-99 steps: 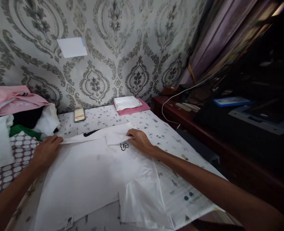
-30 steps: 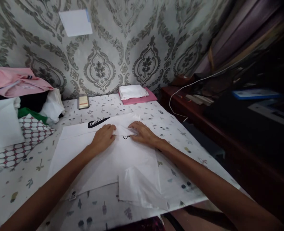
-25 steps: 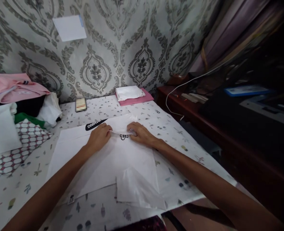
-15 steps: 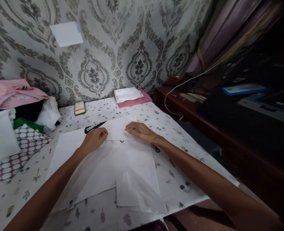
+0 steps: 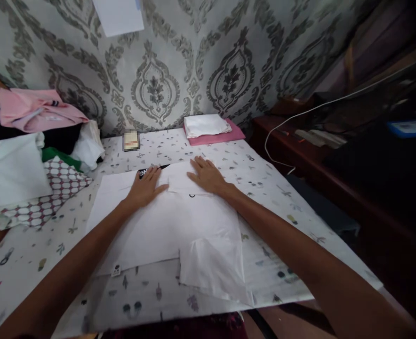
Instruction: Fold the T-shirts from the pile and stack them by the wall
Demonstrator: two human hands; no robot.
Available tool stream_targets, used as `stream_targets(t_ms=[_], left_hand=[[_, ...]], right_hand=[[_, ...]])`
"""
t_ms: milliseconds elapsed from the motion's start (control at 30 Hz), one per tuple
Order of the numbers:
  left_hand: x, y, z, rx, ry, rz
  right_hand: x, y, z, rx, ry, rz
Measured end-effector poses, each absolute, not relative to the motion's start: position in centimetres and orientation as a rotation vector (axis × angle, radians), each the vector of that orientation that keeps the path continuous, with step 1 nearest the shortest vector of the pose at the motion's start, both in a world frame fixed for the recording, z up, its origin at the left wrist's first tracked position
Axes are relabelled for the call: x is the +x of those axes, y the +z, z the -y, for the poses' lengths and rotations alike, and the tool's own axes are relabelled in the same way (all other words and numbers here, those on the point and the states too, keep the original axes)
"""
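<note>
Head view, left hand (image 5: 144, 187): flat, thumb out, on shirt beside black print
Right hand (image 5: 207, 176): flat, fingers spread, on shirt's folded part
White shirt (image 5: 155, 230): spread mid-surface (image 5: 264, 186), lower corner near front edge
Clothes pile (image 5: 17, 165): left edge
White cloth (image 5: 206, 126): atop pink cloth (image 5: 235, 133), far edge

wall (image 5: 194, 56): grey leafy medallion pattern | right: dark reddish desk (image 5: 284, 145) | light: dim

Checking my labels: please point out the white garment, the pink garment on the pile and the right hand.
White garment (image 5: 180, 219): head view, middle of its body.
Pink garment (image 5: 40, 113): head view, its crumpled middle.
Right hand (image 5: 208, 176): head view, back of the hand.
</note>
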State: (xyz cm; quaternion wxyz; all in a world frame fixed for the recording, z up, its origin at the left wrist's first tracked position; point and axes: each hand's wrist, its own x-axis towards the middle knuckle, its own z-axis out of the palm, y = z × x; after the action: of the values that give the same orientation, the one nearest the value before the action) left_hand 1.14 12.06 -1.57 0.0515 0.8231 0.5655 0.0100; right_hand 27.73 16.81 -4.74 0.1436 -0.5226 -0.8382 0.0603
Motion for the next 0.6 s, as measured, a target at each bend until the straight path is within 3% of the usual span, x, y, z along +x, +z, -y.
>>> stream_targets(t_ms=[300, 600], left_hand=[[-11.4, -1.0, -7.4, 2.209, -0.075, -2.188], [-11.7, 2.8, 0.9, 2.335, 0.101, -2.014]], right_hand=[[28.5, -3.7, -15.4, -1.456, 0.181, 2.448], [33.5, -0.9, -2.3, -1.391, 0.35, 2.372]])
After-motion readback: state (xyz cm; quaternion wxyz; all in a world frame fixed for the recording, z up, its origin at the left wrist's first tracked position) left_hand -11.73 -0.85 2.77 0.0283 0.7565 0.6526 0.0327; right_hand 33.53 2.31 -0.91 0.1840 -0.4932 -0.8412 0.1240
